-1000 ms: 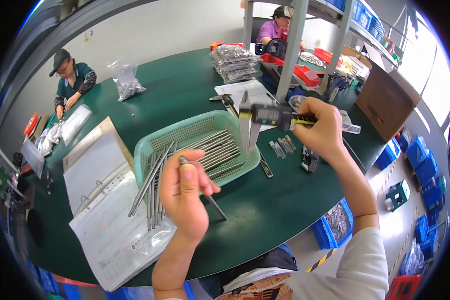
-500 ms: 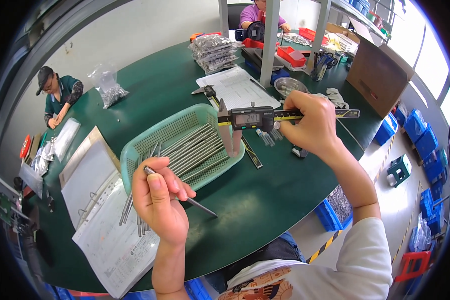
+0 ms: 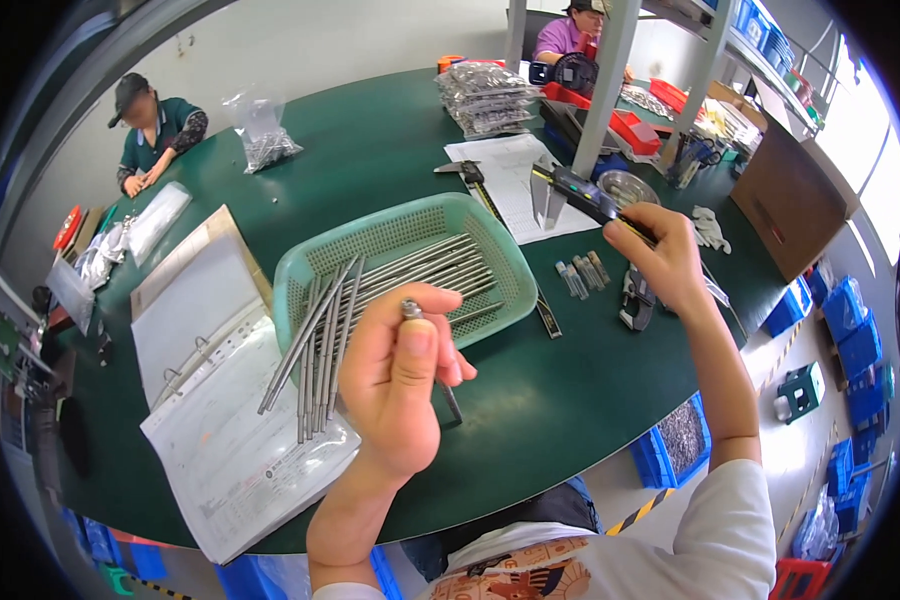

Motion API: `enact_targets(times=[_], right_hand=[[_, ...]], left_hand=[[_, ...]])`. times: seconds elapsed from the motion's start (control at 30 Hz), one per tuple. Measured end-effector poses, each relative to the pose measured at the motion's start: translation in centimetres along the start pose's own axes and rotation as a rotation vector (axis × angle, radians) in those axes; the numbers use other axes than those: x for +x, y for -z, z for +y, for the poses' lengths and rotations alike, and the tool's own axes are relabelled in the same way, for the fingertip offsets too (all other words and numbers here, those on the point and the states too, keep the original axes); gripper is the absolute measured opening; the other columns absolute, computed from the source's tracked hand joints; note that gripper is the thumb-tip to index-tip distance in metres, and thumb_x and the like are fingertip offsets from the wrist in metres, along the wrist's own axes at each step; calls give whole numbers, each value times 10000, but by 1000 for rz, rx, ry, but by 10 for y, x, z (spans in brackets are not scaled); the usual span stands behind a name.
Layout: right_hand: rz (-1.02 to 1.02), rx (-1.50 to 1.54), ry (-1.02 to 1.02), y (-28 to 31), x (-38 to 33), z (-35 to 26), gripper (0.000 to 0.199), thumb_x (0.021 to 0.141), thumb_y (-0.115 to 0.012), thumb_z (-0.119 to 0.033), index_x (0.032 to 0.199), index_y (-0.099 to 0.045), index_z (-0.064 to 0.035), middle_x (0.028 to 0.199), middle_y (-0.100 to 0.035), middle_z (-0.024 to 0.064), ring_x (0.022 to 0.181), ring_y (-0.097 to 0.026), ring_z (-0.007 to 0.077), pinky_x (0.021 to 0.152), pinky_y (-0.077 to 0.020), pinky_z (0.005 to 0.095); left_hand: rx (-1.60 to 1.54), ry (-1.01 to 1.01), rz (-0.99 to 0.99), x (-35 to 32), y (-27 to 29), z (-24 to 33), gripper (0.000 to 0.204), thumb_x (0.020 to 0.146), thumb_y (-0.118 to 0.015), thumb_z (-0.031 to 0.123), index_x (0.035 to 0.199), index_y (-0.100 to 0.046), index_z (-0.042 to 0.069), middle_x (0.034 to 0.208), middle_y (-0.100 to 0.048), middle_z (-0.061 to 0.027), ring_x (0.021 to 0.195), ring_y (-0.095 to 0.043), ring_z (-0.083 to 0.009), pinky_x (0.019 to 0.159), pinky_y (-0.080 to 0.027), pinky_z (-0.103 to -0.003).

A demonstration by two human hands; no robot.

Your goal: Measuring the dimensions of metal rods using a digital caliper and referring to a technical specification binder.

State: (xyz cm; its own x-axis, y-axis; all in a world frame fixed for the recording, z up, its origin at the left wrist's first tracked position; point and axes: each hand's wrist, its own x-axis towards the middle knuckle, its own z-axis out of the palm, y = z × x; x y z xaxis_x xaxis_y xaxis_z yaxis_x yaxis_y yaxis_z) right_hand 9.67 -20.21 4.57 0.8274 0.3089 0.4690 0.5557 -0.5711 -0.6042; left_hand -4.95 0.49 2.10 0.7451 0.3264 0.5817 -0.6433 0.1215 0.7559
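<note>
My left hand (image 3: pixel 400 390) is closed around a thin metal rod (image 3: pixel 411 310), whose stepped upper end sticks out beside the thumb; its lower end shows beneath the fingers. Farther right, my right hand (image 3: pixel 665 250) grips a digital caliper (image 3: pixel 582 192) by its beam, jaws pointing away to the left, apart from the rod. Behind my left hand stands a green perforated plastic basket (image 3: pixel 515 265). Many similar metal rods (image 3: pixel 430 275) lie in it, and several lean out over its near left rim.
An open ring binder (image 3: pixel 250 450) lies left of the basket. Beyond are a second caliper (image 3: pixel 472 176) on paper sheets (image 3: pixel 520 210), small tubes (image 3: pixel 582 275), a micrometer (image 3: pixel 637 298), a metal bowl (image 3: pixel 625 186) and bagged parts (image 3: pixel 485 95). Two people sit across the table; a shelf post (image 3: pixel 605 95) rises there.
The caliper has swung from level and display-facing to tilted and farther away. My left hand has moved right and turned the rod more upright. The whole view has shifted slightly.
</note>
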Motion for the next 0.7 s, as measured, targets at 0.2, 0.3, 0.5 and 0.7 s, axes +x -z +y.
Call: enact_targets(times=[0.2,0.3,0.5,0.7], right_hand=[[175,-275,413,16,-8,-27,317,594,-673,-296,643,-553,-6,512,-474,85,433,-460,209,412,-346,290],[261,-317,591,17,-4,-42,270,634,-659,-258,668,-528,-24,530,-462,59,416,-444,176,401,-334,283],[-63,729,305,60,47,-82,225,764,-545,-225,668,-515,-23,527,-409,16,445,-344,100,424,-292,267],[76,1439,395,62,53,-193,236,873,-330,-198,678,-419,-97,443,-256,-61,339,-209,38,298,-170,198]], left_hand=[[3,-5,-75,-4,-3,1,239,874,-401,180,953,-494,-25,621,-432,-11,529,-412,-64,506,-436,-216],[14,15,-62,-7,-2,1,235,874,-402,179,949,-496,-23,618,-430,-7,530,-411,-59,511,-435,-211],[14,1,-101,-6,-8,-1,229,872,-406,170,953,-505,-20,638,-437,-4,539,-416,-48,518,-423,-194],[22,-3,-119,-8,-7,-1,223,872,-405,161,945,-512,-20,671,-450,-11,538,-420,-50,514,-409,-186]])
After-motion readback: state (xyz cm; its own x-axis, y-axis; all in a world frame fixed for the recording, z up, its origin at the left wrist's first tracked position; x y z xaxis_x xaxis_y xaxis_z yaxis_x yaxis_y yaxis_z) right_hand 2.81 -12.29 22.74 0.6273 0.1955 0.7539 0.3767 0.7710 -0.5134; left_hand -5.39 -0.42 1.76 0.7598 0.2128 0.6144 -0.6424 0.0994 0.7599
